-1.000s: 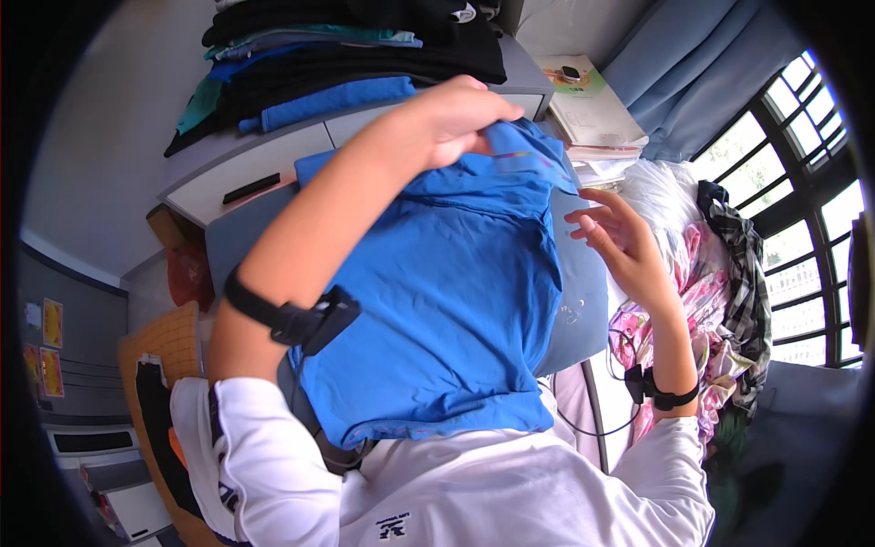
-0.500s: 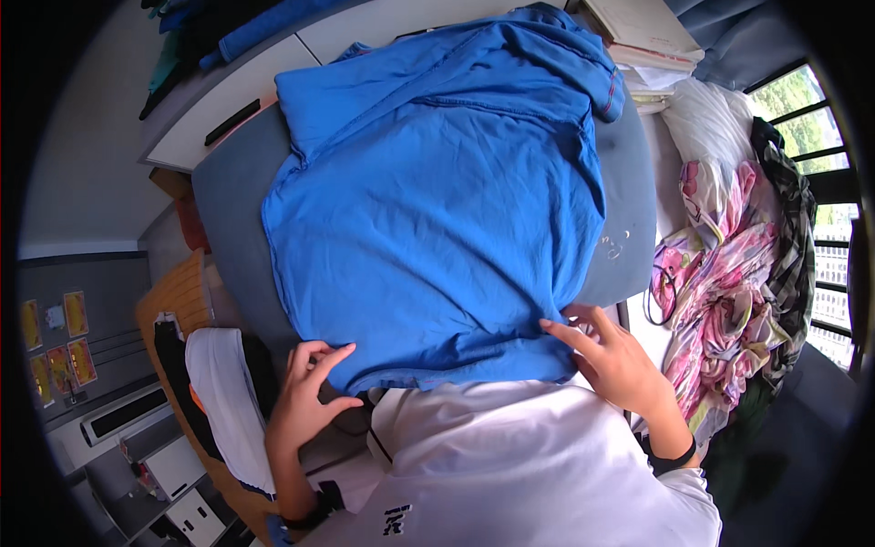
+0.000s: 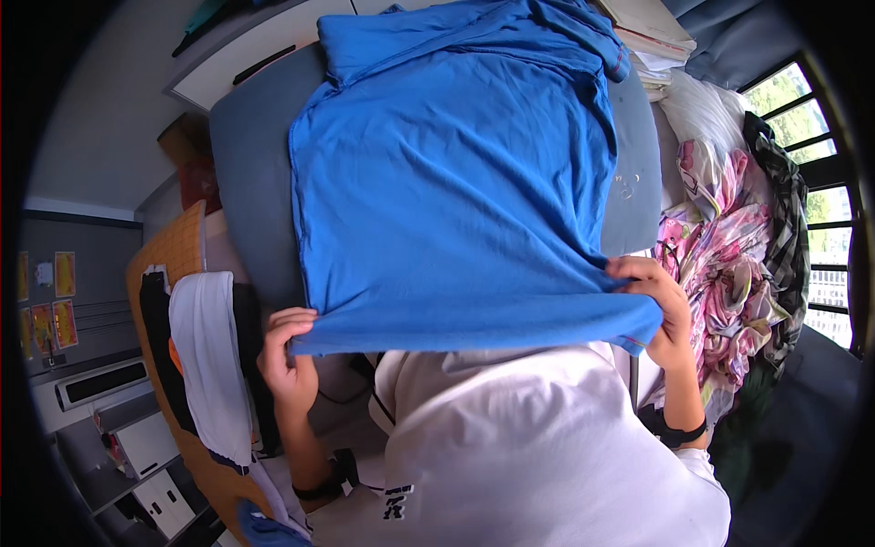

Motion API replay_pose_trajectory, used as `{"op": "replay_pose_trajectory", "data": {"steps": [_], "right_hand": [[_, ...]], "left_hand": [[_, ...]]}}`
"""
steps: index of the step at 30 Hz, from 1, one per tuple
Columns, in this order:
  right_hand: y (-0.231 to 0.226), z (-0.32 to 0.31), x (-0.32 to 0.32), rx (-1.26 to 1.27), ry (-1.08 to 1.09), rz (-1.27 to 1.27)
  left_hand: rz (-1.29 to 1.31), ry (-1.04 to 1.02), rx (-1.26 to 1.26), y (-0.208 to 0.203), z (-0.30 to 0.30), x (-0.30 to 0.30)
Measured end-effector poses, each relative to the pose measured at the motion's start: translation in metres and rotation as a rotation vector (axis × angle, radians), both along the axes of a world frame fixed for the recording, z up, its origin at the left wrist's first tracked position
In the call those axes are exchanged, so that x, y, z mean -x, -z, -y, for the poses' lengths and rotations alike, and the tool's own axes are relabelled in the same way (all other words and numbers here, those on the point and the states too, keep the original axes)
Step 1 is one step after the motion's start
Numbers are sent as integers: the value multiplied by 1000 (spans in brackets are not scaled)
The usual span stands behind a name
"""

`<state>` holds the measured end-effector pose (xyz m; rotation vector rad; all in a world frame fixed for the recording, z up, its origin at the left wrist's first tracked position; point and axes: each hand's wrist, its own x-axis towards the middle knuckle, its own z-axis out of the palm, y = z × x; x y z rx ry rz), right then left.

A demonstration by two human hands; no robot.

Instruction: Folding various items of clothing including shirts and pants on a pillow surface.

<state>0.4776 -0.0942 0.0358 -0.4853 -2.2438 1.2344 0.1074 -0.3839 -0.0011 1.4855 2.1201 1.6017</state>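
A blue shirt (image 3: 447,182) lies spread over a grey-blue padded board (image 3: 251,173), its upper part folded and rumpled at the far end. My left hand (image 3: 290,351) grips the left corner of its near edge, fingers on top and thumb below. At the right corner, my right hand (image 3: 658,305) is closed on the same edge. Between both hands the near edge is pulled straight and lifted in front of my body. Diagonal creases run through the cloth toward my right hand.
To the left, a white garment (image 3: 211,356) and dark ones hang over an orange-brown chair back (image 3: 169,273). Crumpled pink floral cloth (image 3: 720,264) lies at the right beside a barred window (image 3: 825,201). Stacked papers (image 3: 649,32) stand at the far right, and a white drawer unit (image 3: 246,55) at the far left.
Both hands have closed on the shirt's near edge, which is now stretched straight and wider. My right hand has moved right and up. The view has shifted slightly.
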Motion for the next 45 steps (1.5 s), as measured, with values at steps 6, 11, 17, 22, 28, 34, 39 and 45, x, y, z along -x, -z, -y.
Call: {"op": "replay_pose_trajectory", "data": {"steps": [6,11,17,22,28,34,39,45], "right_hand": [[-52,-7,-40,-80,-219,104],[-69,-2,-63,299,-614,335],[-54,11,-55,355,-619,385],[-84,-18,-41,94,-156,197],[-106,-112,44,376,352,-37],[-66,-235,140,267,610,43],[-26,-237,114,-35,646,138],[-13,-192,86,72,554,127]], "left_hand": [[-37,432,337,-103,21,-9],[269,793,569,-131,25,-23],[468,854,556,-125,22,-1],[474,310,406,-143,-13,28],[650,293,259,-166,-148,114],[912,85,199,-105,-302,196],[351,-185,287,-39,-283,189],[127,-269,411,-29,-261,158]]}}
